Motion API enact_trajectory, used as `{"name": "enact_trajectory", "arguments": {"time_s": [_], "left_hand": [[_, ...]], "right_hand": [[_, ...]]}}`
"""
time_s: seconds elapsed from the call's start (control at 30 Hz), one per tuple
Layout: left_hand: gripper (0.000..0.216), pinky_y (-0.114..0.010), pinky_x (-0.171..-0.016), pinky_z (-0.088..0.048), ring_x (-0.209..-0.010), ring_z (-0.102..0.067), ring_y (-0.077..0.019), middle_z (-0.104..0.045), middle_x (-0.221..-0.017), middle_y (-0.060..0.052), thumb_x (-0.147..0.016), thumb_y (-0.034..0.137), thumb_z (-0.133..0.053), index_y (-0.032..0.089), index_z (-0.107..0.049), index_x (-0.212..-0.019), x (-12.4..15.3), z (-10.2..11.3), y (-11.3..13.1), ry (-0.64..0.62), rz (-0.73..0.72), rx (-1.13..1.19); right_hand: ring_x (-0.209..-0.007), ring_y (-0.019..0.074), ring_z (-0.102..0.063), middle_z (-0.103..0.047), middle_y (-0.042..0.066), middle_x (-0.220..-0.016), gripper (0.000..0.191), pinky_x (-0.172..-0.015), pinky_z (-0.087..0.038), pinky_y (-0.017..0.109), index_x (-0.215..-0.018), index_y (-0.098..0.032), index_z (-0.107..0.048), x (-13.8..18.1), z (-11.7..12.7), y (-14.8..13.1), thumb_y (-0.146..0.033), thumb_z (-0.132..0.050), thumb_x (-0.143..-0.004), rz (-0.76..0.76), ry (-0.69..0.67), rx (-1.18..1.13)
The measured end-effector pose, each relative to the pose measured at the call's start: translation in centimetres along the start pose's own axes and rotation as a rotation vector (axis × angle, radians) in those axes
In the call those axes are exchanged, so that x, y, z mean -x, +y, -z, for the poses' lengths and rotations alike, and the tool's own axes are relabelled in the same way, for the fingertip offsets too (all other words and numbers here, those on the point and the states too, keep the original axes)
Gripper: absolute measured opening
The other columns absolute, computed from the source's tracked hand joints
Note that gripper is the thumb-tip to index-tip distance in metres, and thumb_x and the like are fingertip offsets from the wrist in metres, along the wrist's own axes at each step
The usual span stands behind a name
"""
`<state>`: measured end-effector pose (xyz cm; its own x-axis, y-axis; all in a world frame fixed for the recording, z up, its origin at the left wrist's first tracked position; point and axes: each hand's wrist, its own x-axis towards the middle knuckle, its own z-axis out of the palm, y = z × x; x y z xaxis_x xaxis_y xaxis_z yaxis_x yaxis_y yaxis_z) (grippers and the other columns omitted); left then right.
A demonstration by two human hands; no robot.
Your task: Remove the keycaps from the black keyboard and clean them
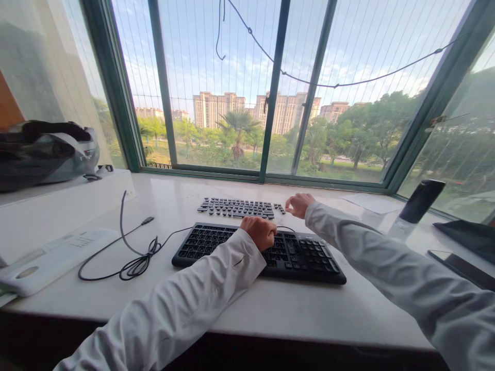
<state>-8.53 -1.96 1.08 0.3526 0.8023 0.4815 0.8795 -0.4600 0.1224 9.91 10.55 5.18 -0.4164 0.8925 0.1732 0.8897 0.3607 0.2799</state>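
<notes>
Resting on white countertop [294, 309], black keyboard [297, 257]; green-framed window [273, 103] behind.

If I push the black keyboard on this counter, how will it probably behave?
The keyboard would probably move as one stiff piece, since its body looks straight and rigid. It seems unlikely to tip, being wide and flat on the counter. The cable may drag along, as it appears to run behind the keyboard.
</notes>
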Motion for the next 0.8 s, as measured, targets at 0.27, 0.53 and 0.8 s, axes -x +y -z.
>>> {"name": "enact_trajectory", "arguments": {"time_s": [0.27,0.53,0.8], "left_hand": [[0.024,-0.031,-0.066,-0.047,-0.075,-0.065,-0.0205,-0.072,-0.077,0.0,-0.069,0.021,-0.049,0.028,-0.071,-0.075,0.1,0.1,-0.1,0.018,-0.011,0.019],[0.022,-0.032,-0.067,-0.046,-0.074,-0.065,-0.02,-0.071,-0.077,-0.001,-0.07,0.021,-0.05,0.026,-0.071,-0.074,0.1,0.4,0.1,0.0,-0.017,0.026],[0.025,-0.03,-0.068,-0.047,-0.078,-0.066,-0.0196,-0.072,-0.083,0.002,-0.074,0.022,-0.049,0.03,-0.071,-0.08,0.1,0.1,0.0,0.052,0.01,0.029]], "right_hand": [[-0.093,0.0233,-0.062,-0.068,0.006,-0.102,0.028,-0.075,-0.044,0.029,-0.093,-0.03,-0.072,-6.7,-3.1,-1.1,-0.045,-0.064,-0.071,-0.009,-0.03,0.008],[-0.089,0.0222,-0.062,-0.069,0.01,-0.1,0.025,-0.074,-0.043,0.028,-0.09,-0.027,-0.074,-7.8,-4.3,-1.2,-0.04,-0.067,-0.07,-0.021,-0.034,-0.002],[-0.08,0.0188,-0.06,-0.07,0.004,-0.088,0.035,-0.066,-0.038,0.027,-0.092,-0.031,-0.073,-3.1,-1.1,0.0,-0.056,-0.056,-0.074,-0.024,0.151,-0.131]]}}
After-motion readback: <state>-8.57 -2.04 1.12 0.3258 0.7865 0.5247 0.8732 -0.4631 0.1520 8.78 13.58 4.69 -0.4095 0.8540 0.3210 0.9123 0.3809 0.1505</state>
